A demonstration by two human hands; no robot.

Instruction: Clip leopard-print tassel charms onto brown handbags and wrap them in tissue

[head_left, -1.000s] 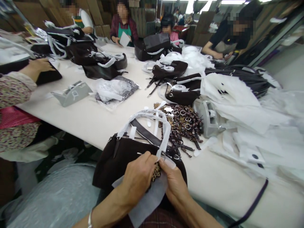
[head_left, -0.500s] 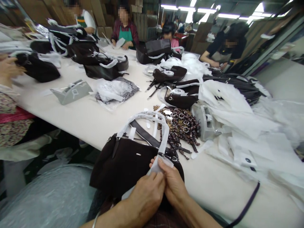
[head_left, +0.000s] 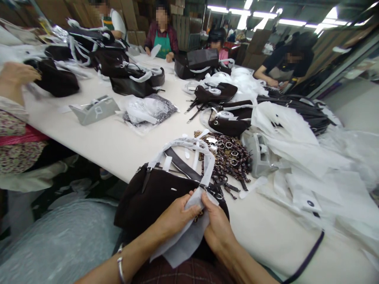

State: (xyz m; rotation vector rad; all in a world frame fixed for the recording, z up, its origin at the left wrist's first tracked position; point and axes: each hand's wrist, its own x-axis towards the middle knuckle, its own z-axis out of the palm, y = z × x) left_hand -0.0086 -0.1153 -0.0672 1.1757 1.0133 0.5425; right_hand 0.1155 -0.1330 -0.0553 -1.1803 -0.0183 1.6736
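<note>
A dark brown handbag [head_left: 154, 197] leans at the table's near edge, its raised handle [head_left: 209, 157] wrapped in white material. My left hand [head_left: 182, 213] pinches a thin white sheet [head_left: 185, 244] near the handle's right base. Close beside it, my right hand [head_left: 214, 217] grips the same sheet, thumb on top. The sheet hangs down over the bag's right front, and a bit of chain shows between the hands. Behind the bag lies a pile of chains and dark straps with rings [head_left: 226, 154].
Grey tape dispensers stand at left [head_left: 96, 110] and right [head_left: 257, 157]. A plastic packet [head_left: 149, 112], more dark bags [head_left: 227, 118] and white sheets [head_left: 322, 157] lie on the table [head_left: 266, 225]. Co-workers sit around it; one person's hand [head_left: 19, 75] is at far left. Bubble wrap [head_left: 65, 240] sits lower left.
My left hand has shifted up and turned, and the white sheet now hangs spread open below both hands, with chain showing. The far-left person's hand has moved slightly.
</note>
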